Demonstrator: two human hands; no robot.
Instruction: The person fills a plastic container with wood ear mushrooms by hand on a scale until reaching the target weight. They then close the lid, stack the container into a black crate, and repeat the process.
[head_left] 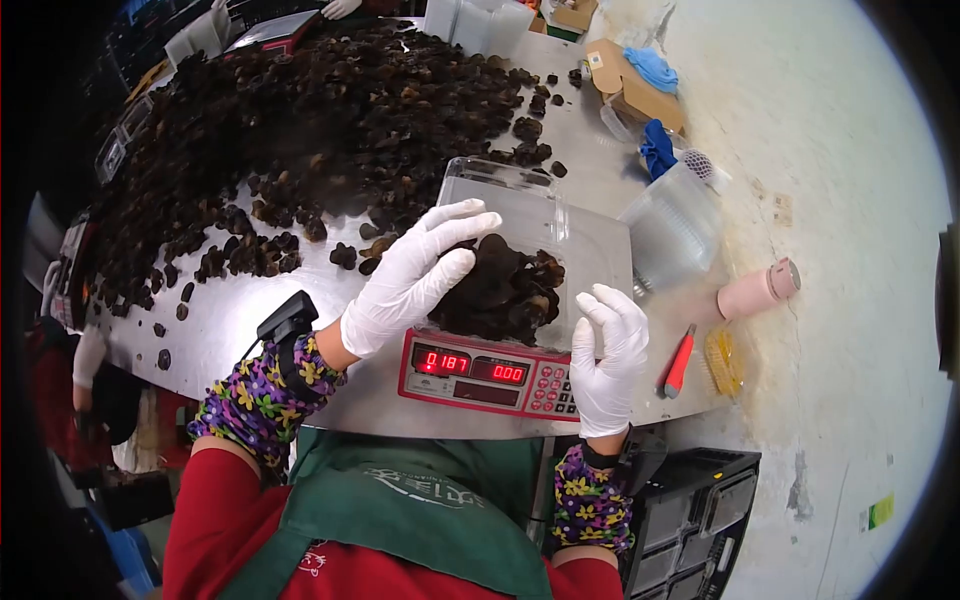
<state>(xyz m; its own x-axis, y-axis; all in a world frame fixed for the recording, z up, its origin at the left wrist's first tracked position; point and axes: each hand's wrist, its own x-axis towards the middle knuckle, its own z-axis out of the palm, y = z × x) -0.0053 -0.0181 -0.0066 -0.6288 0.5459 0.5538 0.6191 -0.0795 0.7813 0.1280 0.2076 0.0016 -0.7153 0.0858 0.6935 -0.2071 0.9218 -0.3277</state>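
Dark wood ear mushrooms [505,290] are heaped in a clear plastic box, its raised lid [505,190] tilted back behind them. The box sits on a red and silver digital scale [470,395] whose display reads 0.187 and 0.00. My left hand [412,275], in a white glove, lies along the left side of the heap with its fingers stretched out; its fingertips overlap the mushrooms. To the right of the box, my gloved right hand [608,360] hovers by the scale's keypad, fingers apart and slightly bent, with nothing in it.
A huge mushroom pile [300,130] covers the left and back of the metal table. Stacked clear boxes [675,230], a pink bottle [760,290] and a red-handled knife [680,362] lie at right. Other people's gloved hands [88,357] show at left and far back. A black crate [690,520] stands below.
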